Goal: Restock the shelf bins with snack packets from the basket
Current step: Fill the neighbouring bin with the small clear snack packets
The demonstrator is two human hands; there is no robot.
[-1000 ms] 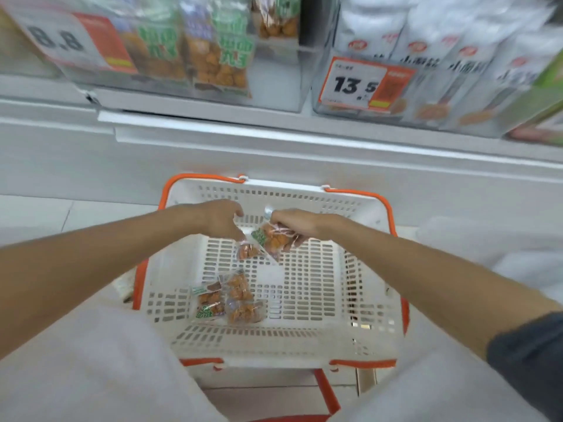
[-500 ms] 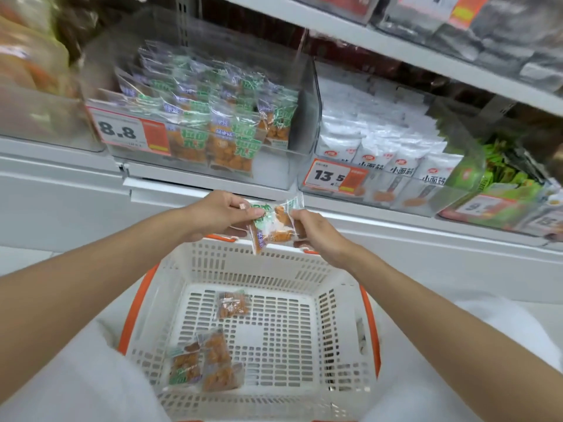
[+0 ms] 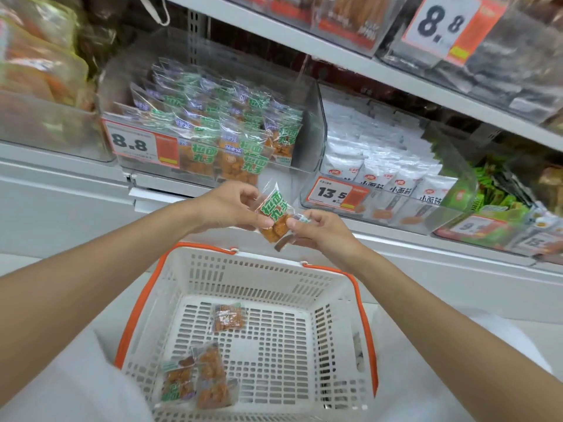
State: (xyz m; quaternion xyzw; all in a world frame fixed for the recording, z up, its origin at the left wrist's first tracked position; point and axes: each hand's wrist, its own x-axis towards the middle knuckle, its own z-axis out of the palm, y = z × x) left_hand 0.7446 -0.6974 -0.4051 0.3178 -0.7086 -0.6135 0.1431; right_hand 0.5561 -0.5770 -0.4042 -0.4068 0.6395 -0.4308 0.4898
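Note:
Both hands hold a clear snack packet (image 3: 273, 217) with green lettering and orange pieces, above the basket and just below the shelf. My left hand (image 3: 233, 205) pinches its left edge; my right hand (image 3: 316, 228) pinches its lower right end, where more wrapper shows. Straight ahead stands a clear shelf bin (image 3: 306, 147) full of matching packets, tagged 8.8. The white basket with orange trim (image 3: 335, 303) sits below, holding one packet (image 3: 228, 317) near its middle and a few more packets (image 3: 195, 382) in its near left corner.
To the right of the matching bin is a clear bin of white packets (image 3: 396, 178) tagged 13.5, then green packets (image 3: 499, 193). A bin of orange bags (image 3: 36, 74) stands at left. An upper shelf (image 3: 350, 59) overhangs the bins.
The packet and both hands have risen from inside the basket up to just below the shelf bin. My view has tilted up toward the shelves.

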